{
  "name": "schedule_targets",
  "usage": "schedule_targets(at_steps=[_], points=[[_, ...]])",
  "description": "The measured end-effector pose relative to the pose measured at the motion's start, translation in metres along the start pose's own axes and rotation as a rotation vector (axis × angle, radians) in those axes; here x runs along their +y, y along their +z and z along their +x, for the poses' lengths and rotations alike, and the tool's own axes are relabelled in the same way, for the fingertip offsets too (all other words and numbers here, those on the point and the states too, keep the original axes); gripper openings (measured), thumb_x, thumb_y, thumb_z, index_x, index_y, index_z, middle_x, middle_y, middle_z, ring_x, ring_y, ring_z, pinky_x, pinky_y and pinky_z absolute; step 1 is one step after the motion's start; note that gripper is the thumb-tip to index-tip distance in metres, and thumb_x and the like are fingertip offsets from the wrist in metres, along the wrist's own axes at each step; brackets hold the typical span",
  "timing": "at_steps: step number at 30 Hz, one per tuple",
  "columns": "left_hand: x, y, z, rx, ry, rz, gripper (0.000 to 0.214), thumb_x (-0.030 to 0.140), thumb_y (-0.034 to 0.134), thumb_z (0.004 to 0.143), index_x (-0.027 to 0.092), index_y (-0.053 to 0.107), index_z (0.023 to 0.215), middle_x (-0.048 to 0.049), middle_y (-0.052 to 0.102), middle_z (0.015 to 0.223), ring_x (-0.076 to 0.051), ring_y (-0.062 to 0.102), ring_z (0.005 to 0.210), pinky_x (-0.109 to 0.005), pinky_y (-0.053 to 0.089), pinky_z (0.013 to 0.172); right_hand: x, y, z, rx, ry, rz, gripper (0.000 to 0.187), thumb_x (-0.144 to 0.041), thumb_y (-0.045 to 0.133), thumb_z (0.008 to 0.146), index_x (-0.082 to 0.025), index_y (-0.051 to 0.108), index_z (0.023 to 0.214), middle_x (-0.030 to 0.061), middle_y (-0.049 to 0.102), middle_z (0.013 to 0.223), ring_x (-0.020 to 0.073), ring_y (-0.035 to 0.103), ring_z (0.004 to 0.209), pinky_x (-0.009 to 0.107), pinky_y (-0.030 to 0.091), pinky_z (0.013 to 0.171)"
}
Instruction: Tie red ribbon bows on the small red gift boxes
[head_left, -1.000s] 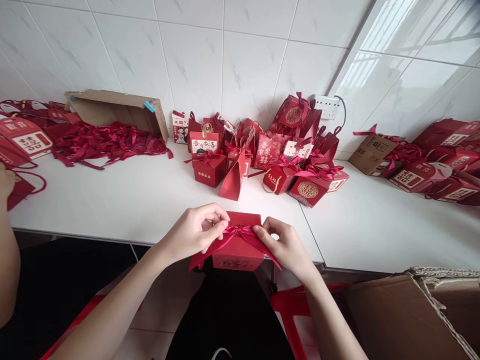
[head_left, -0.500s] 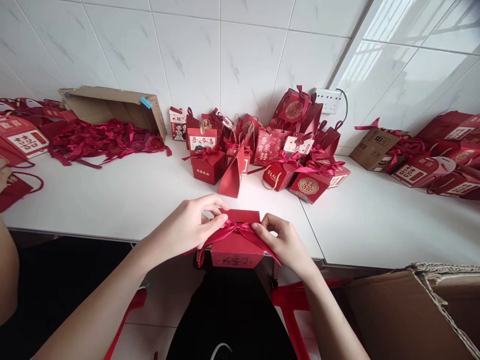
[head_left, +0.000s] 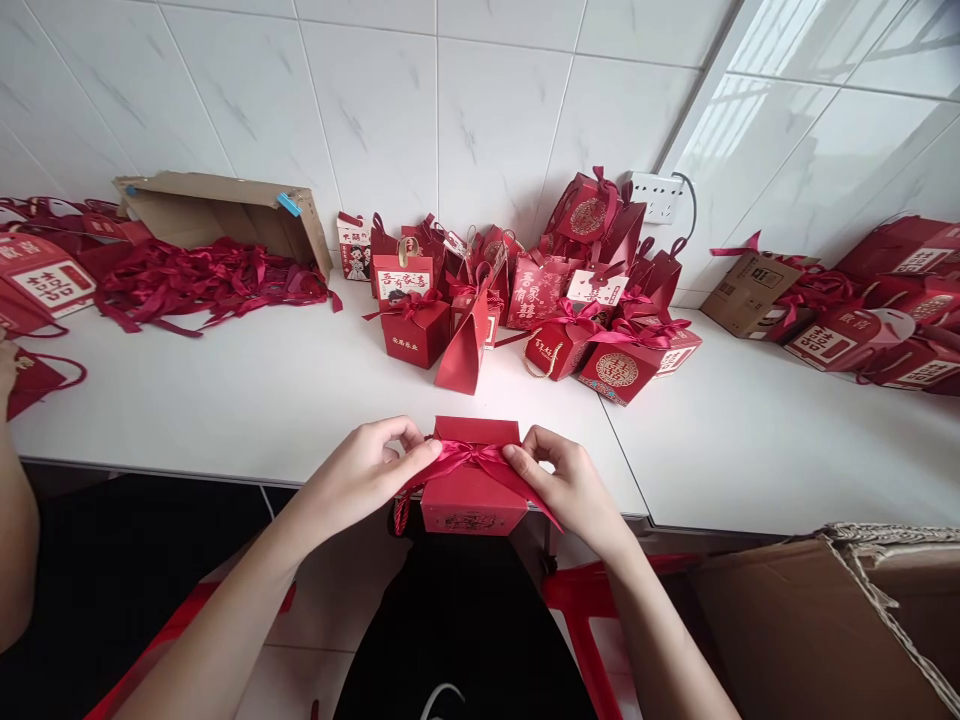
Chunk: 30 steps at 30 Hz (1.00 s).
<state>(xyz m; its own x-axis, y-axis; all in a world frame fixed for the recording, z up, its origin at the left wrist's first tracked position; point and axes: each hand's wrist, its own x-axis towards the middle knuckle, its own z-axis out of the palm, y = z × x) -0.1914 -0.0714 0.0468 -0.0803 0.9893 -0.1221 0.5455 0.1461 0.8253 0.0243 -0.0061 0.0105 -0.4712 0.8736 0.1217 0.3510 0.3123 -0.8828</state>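
Observation:
A red gift box (head_left: 475, 505) sits at the front edge of the white table, directly before me. Across its upper part runs a dark pink satin ribbon (head_left: 474, 455), tied in a bow with its tails hanging to both sides. My left hand (head_left: 379, 470) pinches the bow's left side between thumb and fingers. On the opposite side, my right hand (head_left: 551, 470) is closed on the bow's right loop, thumb on top. A twisted red cord (head_left: 401, 515) hangs at the box's left.
Several finished red boxes (head_left: 416, 330) stand along the wall, with more at the right. A ribbon heap (head_left: 217, 285) spills from a tipped carton (head_left: 225, 190). A large cardboard box (head_left: 780, 620) stands lower right. Another person's arm (head_left: 15, 540) shows at the left edge.
My left hand has shifted slightly left and down, from beside the knot to the bow's left loop. The right hand and the gift box stay put.

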Motion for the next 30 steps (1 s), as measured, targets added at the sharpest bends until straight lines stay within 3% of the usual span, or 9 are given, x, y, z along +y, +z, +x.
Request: schedule_targets(at_steps=[10, 16, 19, 21, 24, 27, 30], points=[[-0.008, 0.013, 0.011, -0.068, -0.001, -0.422, 0.035, 0.039, 0.054, 0.075, 0.018, 0.035, 0.055, 0.0073, 0.028, 0.050, -0.004, 0.024, 0.041, -0.019, 0.016, 0.042, 0.002, 0.004, 0.000, 0.027, -0.013, 0.093, 0.039, -0.050, 0.049, 0.086, -0.020, 0.039, 0.062, -0.0035, 0.043, 0.060, 0.0107, 0.042, 0.059, 0.021, 0.036, 0.055], [-0.017, 0.019, 0.013, -0.039, -0.019, -0.491, 0.036, 0.037, 0.056, 0.072, 0.018, 0.033, 0.053, 0.0068, 0.029, 0.052, -0.004, 0.024, 0.042, -0.019, 0.015, 0.040, 0.009, 0.007, 0.003, 0.046, -0.012, 0.149, 0.040, -0.049, 0.048, 0.086, -0.020, 0.036, 0.061, -0.0040, 0.039, 0.059, 0.0101, 0.038, 0.057, 0.021, 0.032, 0.051], [-0.019, 0.021, 0.014, -0.040, -0.018, -0.455, 0.036, 0.039, 0.055, 0.074, 0.018, 0.034, 0.054, 0.0067, 0.029, 0.052, -0.005, 0.024, 0.044, -0.019, 0.016, 0.041, 0.005, 0.002, -0.001, 0.059, -0.013, 0.076, 0.038, -0.048, 0.047, 0.088, -0.020, 0.040, 0.062, -0.0023, 0.043, 0.060, 0.0118, 0.041, 0.059, 0.023, 0.035, 0.052], [-0.019, 0.020, 0.013, -0.050, -0.002, -0.407, 0.036, 0.041, 0.053, 0.078, 0.018, 0.036, 0.056, 0.0068, 0.029, 0.052, -0.005, 0.025, 0.045, -0.019, 0.017, 0.042, -0.005, -0.001, -0.008, 0.181, -0.092, -0.071, 0.032, -0.046, 0.049, 0.088, -0.020, 0.047, 0.069, 0.0010, 0.051, 0.068, 0.0152, 0.048, 0.066, 0.027, 0.040, 0.059], [-0.016, 0.016, 0.010, -0.063, 0.040, -0.329, 0.035, 0.042, 0.052, 0.081, 0.017, 0.040, 0.059, 0.0068, 0.030, 0.052, -0.006, 0.027, 0.046, -0.019, 0.020, 0.043, -0.028, 0.003, -0.019, 0.309, -0.360, -0.361, 0.022, -0.041, 0.055, 0.086, -0.019, 0.057, 0.091, 0.0088, 0.058, 0.089, 0.0227, 0.052, 0.084, 0.038, 0.043, 0.076], [-0.013, 0.014, 0.008, -0.051, 0.077, -0.300, 0.033, 0.041, 0.051, 0.082, 0.017, 0.044, 0.061, 0.0063, 0.034, 0.054, -0.006, 0.030, 0.048, -0.019, 0.024, 0.044, -0.046, 0.015, -0.023, 0.137, -0.536, -0.564, 0.026, -0.033, 0.052, 0.088, -0.017, 0.058, 0.107, 0.0134, 0.059, 0.101, 0.0265, 0.052, 0.091, 0.043, 0.042, 0.079], [-0.013, 0.014, 0.010, -0.040, 0.090, -0.292, 0.033, 0.040, 0.051, 0.083, 0.017, 0.043, 0.060, 0.0064, 0.034, 0.055, -0.006, 0.030, 0.048, -0.019, 0.025, 0.045, -0.048, 0.024, -0.020, 0.050, -0.528, -0.604, 0.022, -0.024, 0.048, 0.089, -0.014, 0.059, 0.104, 0.0130, 0.059, 0.103, 0.0249, 0.054, 0.090, 0.043, 0.043, 0.079]])
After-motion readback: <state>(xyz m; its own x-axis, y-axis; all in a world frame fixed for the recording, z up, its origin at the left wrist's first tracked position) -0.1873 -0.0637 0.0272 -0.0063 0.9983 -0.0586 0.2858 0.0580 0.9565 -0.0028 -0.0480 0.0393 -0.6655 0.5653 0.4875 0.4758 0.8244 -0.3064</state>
